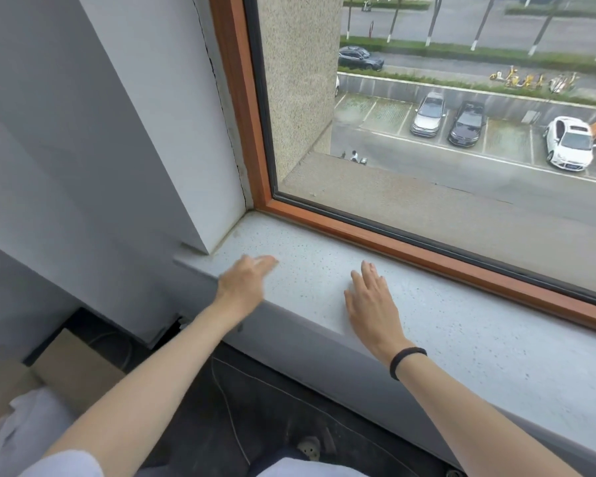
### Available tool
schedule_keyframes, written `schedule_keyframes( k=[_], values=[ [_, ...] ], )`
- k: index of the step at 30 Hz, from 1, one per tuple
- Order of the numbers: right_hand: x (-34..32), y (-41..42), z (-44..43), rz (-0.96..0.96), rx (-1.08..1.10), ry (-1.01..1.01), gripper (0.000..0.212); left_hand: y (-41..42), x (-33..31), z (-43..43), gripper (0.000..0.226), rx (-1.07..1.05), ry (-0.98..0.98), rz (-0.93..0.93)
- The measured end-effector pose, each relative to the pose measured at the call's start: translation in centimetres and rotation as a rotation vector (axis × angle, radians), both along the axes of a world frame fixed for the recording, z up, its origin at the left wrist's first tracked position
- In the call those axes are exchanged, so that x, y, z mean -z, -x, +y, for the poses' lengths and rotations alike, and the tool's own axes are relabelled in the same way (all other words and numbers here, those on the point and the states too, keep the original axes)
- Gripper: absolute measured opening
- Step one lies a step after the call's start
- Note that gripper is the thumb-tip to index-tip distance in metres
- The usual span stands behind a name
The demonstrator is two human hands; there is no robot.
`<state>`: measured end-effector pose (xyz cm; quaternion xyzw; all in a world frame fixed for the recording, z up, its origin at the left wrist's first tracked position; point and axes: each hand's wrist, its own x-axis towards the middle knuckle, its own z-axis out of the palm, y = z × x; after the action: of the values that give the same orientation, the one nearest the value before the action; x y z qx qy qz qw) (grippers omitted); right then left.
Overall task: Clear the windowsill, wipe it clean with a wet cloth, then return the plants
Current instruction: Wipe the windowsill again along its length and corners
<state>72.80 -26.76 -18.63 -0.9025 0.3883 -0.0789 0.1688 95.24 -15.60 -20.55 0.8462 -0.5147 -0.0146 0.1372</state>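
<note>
Left grip (245,287) blurred over windowsill (479,356); right grip (372,304) lies flat.

Flat daylight comes through a large window (427,187) set in a reddish-brown wooden frame (236,98), next to a pale grey wall (83,132). Outside and far below, cars (465,123) stand parked in a marked lot beside a tree-lined road. A cardboard box (76,370) sits low against the wall.

Single head-worn view, close above the windowsill (461,346), looking forward and down toward its left corner; the window frame (410,247) crosses diagonally, with glass beyond.
</note>
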Motion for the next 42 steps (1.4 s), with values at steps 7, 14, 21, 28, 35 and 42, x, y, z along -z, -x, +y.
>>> schedule_keyframes(
  k=[7,14,21,28,35,42],
  values=[
    [0.4,0.6,-1.3,0.004,0.054,0.031,0.038,5.0,-1.4,-3.2,0.043,0.280,-0.144,0.089],
    [0.1,1.3,-3.7,0.008,0.169,-0.013,0.044,3.2,-0.4,-3.9,0.042,0.130,0.013,0.043],
    [0.5,4.0,-2.8,-0.090,0.177,0.043,0.034,6.1,-0.7,-4.9,0.037,-0.221,0.086,0.035],
    [0.1,7.7,-2.9,-0.054,0.217,0.060,0.050,19.7,-0.3,-3.1,0.032,0.402,0.143,0.129],
    [-0.9,6.5,-2.2,-0.004,0.117,0.119,0.052,6.5,-0.2,-3.3,0.042,-0.004,0.095,0.036],
    [-0.3,7.7,-1.5,0.025,0.098,0.120,0.047,15.2,0.1,-3.3,0.041,-0.013,0.169,0.015]
  ],
)
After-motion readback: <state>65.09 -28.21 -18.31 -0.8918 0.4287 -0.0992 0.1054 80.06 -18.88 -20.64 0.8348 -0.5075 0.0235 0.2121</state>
